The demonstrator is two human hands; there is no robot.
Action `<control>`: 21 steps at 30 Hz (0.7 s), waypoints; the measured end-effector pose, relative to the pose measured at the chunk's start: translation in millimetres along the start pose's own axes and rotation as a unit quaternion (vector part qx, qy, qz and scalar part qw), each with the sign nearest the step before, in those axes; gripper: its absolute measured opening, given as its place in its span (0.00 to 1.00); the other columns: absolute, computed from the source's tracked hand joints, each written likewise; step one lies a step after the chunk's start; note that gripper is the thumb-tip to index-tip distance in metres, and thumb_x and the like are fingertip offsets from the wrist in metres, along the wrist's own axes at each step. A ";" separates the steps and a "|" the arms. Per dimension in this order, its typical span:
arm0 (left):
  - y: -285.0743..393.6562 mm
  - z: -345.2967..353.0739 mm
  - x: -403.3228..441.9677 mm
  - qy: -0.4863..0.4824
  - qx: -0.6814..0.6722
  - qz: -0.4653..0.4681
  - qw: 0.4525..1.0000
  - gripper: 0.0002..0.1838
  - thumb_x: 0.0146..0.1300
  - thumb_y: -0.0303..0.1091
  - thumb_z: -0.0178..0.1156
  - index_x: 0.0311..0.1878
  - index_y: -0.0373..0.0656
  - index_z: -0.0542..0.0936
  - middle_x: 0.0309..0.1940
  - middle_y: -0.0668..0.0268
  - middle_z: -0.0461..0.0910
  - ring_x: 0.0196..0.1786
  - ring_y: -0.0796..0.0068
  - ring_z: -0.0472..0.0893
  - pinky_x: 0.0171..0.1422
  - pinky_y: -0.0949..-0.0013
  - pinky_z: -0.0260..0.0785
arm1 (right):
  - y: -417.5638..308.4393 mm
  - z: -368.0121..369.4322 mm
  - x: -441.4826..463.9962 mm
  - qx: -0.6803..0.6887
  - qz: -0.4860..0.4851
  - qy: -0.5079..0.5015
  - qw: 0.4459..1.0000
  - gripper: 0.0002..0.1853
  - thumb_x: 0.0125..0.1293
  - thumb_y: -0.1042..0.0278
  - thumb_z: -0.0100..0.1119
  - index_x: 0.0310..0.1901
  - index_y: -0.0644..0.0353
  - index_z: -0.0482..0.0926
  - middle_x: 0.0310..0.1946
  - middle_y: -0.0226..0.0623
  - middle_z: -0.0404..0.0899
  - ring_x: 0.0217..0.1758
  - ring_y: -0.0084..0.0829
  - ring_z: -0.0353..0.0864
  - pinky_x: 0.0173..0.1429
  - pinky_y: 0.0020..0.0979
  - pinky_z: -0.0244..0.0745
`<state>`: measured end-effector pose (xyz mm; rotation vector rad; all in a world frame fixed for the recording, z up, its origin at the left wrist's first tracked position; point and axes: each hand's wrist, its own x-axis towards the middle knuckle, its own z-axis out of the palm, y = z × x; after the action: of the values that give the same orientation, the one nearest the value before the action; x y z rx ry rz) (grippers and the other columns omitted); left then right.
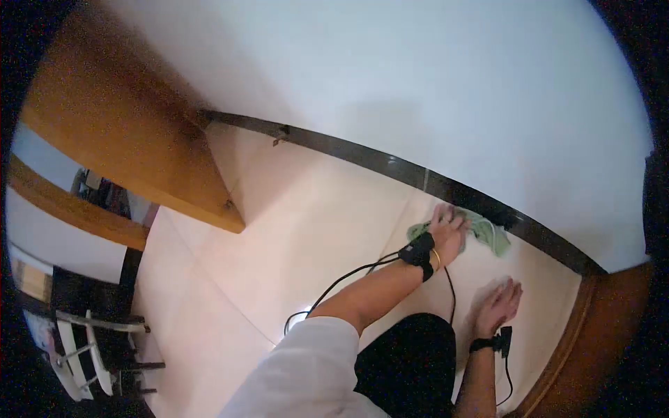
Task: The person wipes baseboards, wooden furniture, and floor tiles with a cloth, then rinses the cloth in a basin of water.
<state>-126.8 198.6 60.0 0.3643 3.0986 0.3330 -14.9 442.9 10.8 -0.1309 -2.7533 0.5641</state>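
Observation:
A green cloth (491,233) lies crumpled on the pale floor tiles, along the dark skirting at the foot of the white wall. My left hand (448,235) presses down on the cloth, which shows on both sides of it. A black device is strapped to that wrist, beside a thin gold bangle. To the right and nearer to me, my right hand (498,306) is held at the floor with its fingers extended, apart from the cloth. Its wrist also carries a black strap and device with a cable.
The dark skirting (334,148) runs along the white wall (418,83). An orange-brown wooden door (132,146) stands at the left. A chair (94,348) is at the lower left, and a brown wooden frame (578,341) at the right. Black cables trail near my arms.

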 end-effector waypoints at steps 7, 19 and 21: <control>-50.1 -26.8 -9.9 -0.023 0.124 -0.137 0.983 0.29 0.70 0.46 0.53 0.72 0.47 0.75 0.73 0.59 0.71 0.78 0.42 0.63 0.83 0.29 0.40 | -25.2 -46.7 41.1 0.098 -0.065 -0.025 0.993 0.23 0.76 0.68 0.52 0.68 0.69 0.73 0.71 0.61 0.70 0.77 0.58 0.65 0.79 0.52 0.58; -294.6 -67.1 -52.7 -0.016 0.159 -0.360 0.919 0.36 0.73 0.50 0.53 0.78 0.41 0.66 0.78 0.51 0.64 0.80 0.48 0.63 0.83 0.46 0.51 | -158.9 9.2 101.0 0.006 -0.242 -0.170 0.955 0.28 0.74 0.61 0.54 0.73 0.62 0.69 0.78 0.54 0.61 0.84 0.54 0.54 0.83 0.57 0.50; -358.6 -62.8 -61.4 -0.001 0.131 -0.341 0.931 0.30 0.74 0.48 0.53 0.73 0.41 0.72 0.71 0.52 0.73 0.74 0.54 0.72 0.77 0.53 0.62 | -179.4 18.7 106.0 -0.019 -0.243 -0.160 0.956 0.29 0.75 0.61 0.53 0.74 0.63 0.67 0.78 0.56 0.60 0.84 0.55 0.54 0.83 0.57 0.49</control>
<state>-150.9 -169.5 44.8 -0.7069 3.0112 -0.0969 -125.3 287.7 97.2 0.6688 -2.9397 0.4213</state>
